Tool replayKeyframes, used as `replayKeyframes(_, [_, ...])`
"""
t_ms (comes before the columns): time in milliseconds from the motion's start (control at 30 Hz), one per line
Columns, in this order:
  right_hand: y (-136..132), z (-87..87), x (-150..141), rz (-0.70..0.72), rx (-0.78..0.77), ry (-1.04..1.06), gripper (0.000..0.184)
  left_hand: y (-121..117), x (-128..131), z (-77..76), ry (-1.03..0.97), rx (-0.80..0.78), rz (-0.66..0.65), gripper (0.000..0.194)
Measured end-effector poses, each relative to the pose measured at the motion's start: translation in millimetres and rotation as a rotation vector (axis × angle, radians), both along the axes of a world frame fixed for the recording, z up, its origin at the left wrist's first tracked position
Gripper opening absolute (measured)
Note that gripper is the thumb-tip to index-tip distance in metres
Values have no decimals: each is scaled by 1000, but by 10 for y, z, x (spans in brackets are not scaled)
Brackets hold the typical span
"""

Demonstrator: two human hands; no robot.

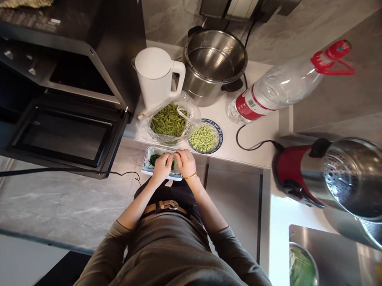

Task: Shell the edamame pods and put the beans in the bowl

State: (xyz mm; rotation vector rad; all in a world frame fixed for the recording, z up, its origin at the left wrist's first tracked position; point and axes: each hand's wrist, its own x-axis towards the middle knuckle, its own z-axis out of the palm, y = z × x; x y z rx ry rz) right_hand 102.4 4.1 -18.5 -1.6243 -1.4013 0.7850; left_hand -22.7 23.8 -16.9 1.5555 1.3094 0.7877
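My left hand (pixel 162 167) and my right hand (pixel 186 162) meet with fingertips pinched together above a small lined bin (pixel 146 168). Whatever lies between the fingers is hidden or too small to make out. Dark green pieces, perhaps pods or husks (pixel 153 159), show inside the bin, partly covered by my hands. Just beyond on the counter, a clear plastic bag (pixel 194 112) lies open around a heap of green edamame pods (pixel 167 120). Beside it, to the right, a blue-rimmed plate (pixel 221 134) bears shelled pale green beans (pixel 203 138).
Behind stand a white jug (pixel 154 76) and a steel pot (pixel 203 88). A large water bottle (pixel 265 93) is on the right, then a red and steel appliance (pixel 296 171) with a cord. At left an oven door (pixel 70 133) hangs open. A sink (pixel 333 255) is lower right.
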Motion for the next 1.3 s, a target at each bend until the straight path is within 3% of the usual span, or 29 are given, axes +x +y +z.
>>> replayKeyframes(100, [-52, -18, -38, -32, 1, 1, 25, 13, -21, 24, 102, 120, 49, 31])
replayKeyframes(267, [-110, -53, -163, -153, -46, 217, 24, 6, -21, -46, -200, -99, 72, 32])
replayKeyframes(367, [-104, -28, -183, -160, -107, 361, 25, -1, -16, -67, -273, -163, 45, 38])
replayKeyframes(500, [-72, 37, -177, -123, -133, 624, 27, 30, -52, -1, -216, -71, -39, 35])
replayKeyframes(667, [-45, 83, -204, -203, -152, 824, 33, 24, -71, 105, -180, 20, -158, 34])
replayKeyframes(900, [-79, 95, -294, -200, -159, 941, 37, -30, -50, 175, -226, 105, -112, 36])
replayKeyframes(1100, [-66, 56, -364, -217, -198, 994, 26, -14, -101, 170, -14, 312, -93, 34])
replayKeyframes(1200, [-21, 71, -345, -310, -239, 1176, 15, 3, -139, 176, 36, 350, -124, 32])
replayKeyframes(1300, [0, 98, -283, -302, -345, 1336, 6, 24, -178, 195, 14, 322, -95, 33])
